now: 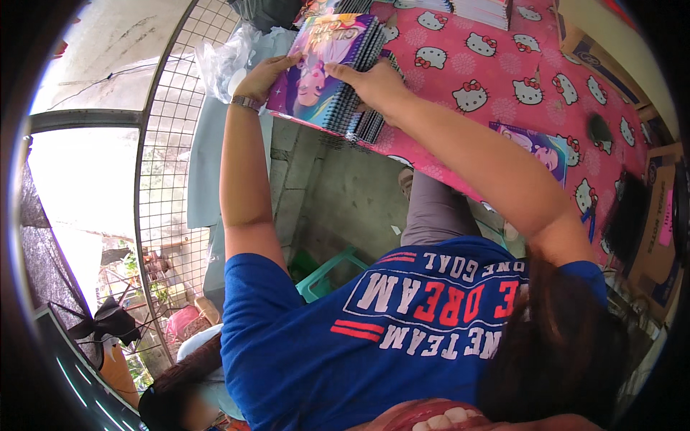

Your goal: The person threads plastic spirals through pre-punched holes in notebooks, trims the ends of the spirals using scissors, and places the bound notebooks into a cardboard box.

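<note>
A lettered blue T-shirt (338,359), grey trousers (437,208) and a wristband (246,102) show.

Prob. small workshop, stacked spiral notebks (323,50), cardbd boxes (652,248), wire-mesh wall (172,144), concrete flr (352,194)

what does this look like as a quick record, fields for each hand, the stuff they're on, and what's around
left hand: gripping the left edge of the spiral notebook stack
right hand: gripping its coil side, thumb on the top cover
top cover: purple, illustrated
surface: pink tablecloth with cat-face print
separate item: another notebook, lying on the cloth near the right forearm
left of stack: clear plastic bag
far right: cardboard boxes
below table: green stool
</note>
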A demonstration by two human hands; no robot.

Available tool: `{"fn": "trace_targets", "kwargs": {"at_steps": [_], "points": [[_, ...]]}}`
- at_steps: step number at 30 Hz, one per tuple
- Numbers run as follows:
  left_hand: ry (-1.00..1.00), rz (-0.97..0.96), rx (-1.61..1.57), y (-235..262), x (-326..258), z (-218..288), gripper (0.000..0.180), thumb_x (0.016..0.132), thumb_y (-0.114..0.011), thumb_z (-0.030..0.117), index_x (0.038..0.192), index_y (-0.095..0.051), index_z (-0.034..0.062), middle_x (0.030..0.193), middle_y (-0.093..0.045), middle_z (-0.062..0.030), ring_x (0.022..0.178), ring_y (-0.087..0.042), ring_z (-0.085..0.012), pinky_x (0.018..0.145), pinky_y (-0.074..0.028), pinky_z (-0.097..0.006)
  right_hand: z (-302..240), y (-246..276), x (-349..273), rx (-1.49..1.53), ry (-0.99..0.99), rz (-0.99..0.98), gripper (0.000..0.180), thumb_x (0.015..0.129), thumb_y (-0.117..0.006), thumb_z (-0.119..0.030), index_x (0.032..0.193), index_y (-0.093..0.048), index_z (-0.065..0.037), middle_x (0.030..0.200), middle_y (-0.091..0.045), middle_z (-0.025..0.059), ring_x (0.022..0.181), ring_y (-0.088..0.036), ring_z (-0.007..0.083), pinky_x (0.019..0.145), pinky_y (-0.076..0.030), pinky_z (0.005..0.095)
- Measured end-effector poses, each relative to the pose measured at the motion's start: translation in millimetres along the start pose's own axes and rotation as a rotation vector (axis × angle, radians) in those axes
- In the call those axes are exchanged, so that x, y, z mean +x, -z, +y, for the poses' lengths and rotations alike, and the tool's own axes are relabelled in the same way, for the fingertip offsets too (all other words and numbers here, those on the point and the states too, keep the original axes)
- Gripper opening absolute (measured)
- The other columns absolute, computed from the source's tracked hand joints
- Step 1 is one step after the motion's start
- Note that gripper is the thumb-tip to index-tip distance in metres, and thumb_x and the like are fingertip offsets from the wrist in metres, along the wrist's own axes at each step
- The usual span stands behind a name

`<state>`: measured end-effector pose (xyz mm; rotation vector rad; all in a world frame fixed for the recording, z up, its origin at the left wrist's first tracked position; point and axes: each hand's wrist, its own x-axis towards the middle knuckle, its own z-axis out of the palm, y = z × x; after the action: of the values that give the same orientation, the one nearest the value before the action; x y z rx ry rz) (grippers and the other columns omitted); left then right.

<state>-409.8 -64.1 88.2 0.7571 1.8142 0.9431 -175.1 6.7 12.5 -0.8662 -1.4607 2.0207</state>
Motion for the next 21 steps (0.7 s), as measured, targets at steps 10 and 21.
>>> {"fn": "trace_targets", "kwargs": {"at_steps": [10,21], "points": [[0.084,0.014,0.165,5,39,-53,0.068,0.090,-0.065,0.049,0.133,-0.055,-0.0017,0.128,-0.059,-0.0137,0.109,-0.060,-0.0177,0.092,-0.049,-0.030,27,-15,23,-0.110,-0.214,0.134,0.119,0.067,-0.081,-0.060,0.134,-0.024,0.021,0.110,-0.063,0.0286,0.085,-0.070,0.0303,0.065,-0.059,0.0357],[-0.114,0.318,0.404,9,32,-50,0.064,0.089,-0.066,0.043,0.130,-0.056,-0.0043,0.120,-0.063,-0.0154,0.109,-0.061,-0.0215,0.094,-0.047,-0.032,1,4,7,0.065,-0.304,-0.234,0.114,0.072,-0.070,-0.071,0.135,-0.036,0.017,0.128,-0.051,0.0266,0.113,-0.058,0.0343,0.085,-0.056,0.0454]]}}
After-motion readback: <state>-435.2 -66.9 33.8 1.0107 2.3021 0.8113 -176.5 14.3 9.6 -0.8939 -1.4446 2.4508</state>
